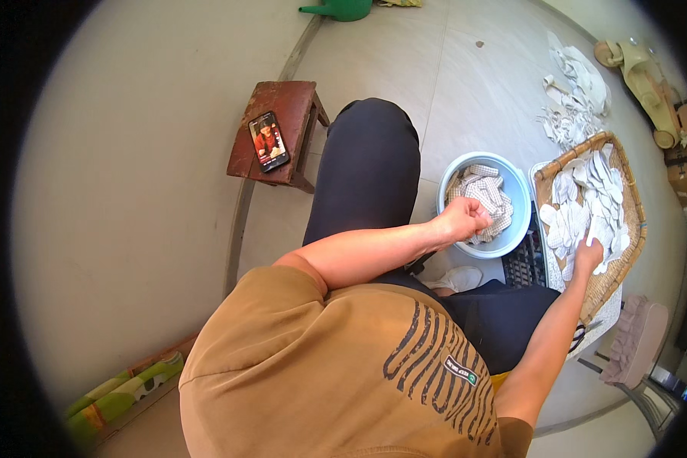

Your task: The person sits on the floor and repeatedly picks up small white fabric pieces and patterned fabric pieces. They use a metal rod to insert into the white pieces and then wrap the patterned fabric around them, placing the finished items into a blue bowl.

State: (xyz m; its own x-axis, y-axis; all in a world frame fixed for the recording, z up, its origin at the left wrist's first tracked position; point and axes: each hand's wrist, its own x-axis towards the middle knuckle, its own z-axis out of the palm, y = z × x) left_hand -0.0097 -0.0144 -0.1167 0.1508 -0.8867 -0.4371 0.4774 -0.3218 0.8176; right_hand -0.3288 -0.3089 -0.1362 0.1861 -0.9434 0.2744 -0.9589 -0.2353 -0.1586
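My left hand (pixel 465 220) is over the near side of a light blue plastic basin (pixel 518 232), its fingers curled together; whether something small is between them cannot be told. Checked cloth pieces (pixel 484 192) lie heaped in the basin. To the right, my right hand (pixel 588 256) reaches into a woven bamboo basket (pixel 635 252), its fingers closed on a narrow white cloth piece (pixel 593 231). Many flat, rounded white cloth pieces (pixel 601 189) lie around it in the basket, some overlapping.
A phone (pixel 268 142) with a lit screen lies on a red-brown wooden stool (pixel 297 94) at left. Scissors (pixel 577 338) rest by the basket's near edge. White cloth scraps (pixel 578 86) lie on the floor beyond. A padded chair (pixel 635 340) and a child's ride-on toy (pixel 644 91) stand at right.
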